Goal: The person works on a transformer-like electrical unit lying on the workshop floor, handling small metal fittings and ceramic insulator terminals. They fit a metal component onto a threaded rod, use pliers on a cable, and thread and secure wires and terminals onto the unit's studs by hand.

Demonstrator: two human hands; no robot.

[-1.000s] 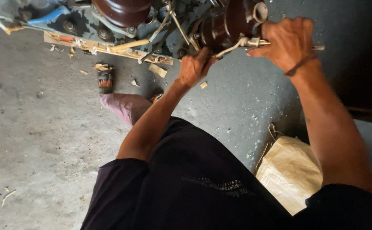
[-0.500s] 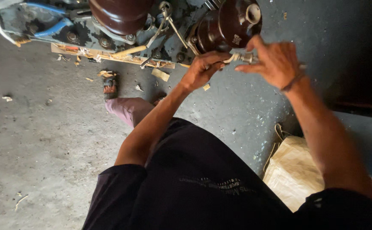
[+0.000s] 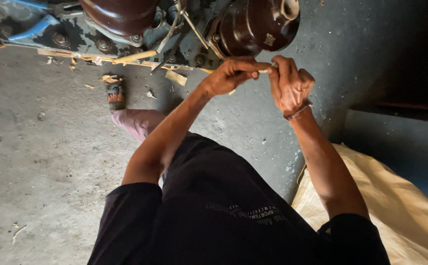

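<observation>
Where hands [image 3: 260,78] meet, glossy brown insulator [image 3: 258,27]

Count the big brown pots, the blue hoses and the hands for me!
Brown pots: 2
Blue hoses: 2
Hands: 2, left hand, right hand
Total: 6

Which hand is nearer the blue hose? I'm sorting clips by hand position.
Left. The left hand is nearer to the blue hose; the right hand is farther off beside it.

Head camera looks steeply down, close.
</observation>
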